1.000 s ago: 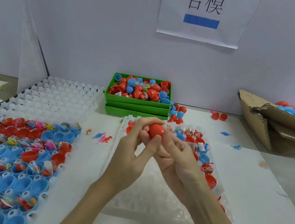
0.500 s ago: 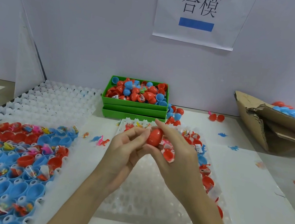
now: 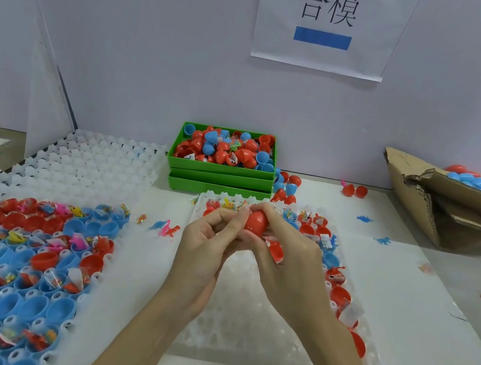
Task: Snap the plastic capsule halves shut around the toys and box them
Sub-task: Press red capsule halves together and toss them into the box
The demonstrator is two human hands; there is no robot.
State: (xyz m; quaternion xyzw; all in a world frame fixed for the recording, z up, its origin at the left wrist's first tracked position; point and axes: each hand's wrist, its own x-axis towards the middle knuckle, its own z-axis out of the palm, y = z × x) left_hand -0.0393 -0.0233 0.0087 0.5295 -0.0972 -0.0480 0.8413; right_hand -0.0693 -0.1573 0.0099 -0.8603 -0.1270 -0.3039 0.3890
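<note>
**Q:** Trays first, please. What lies at the left side?

**R:** White tray at the left is packed with blue and red capsule halves, open side up, many with small wrapped toys inside. Behind it stands a stack of bare white trays. Between the left tray and the middle one, some loose toy dinosaurs lie on the table.

**Q:** And the hands?

**R:** They meet over the middle tray. The left hand has its fingers curled, fingertips pressing on the left end of a red capsule. The right hand is curled over the capsule from above and from the right. So the capsule is held between both hands, above the far end of the middle tray. If its 2 halves are fully closed, I cannot tell. Lower in the right hand sits 1 more red half, tucked under the fingers.

**Q:** Behind the hands?

**R:** Green box against the wall, heaped with red and blue capsules, standing on 2 more green boxes.

**Q:** Further right?

**R:** Red halves with toys fill the right edge of the middle tray. At the far right, a torn cardboard box holds red and blue capsules.
</note>
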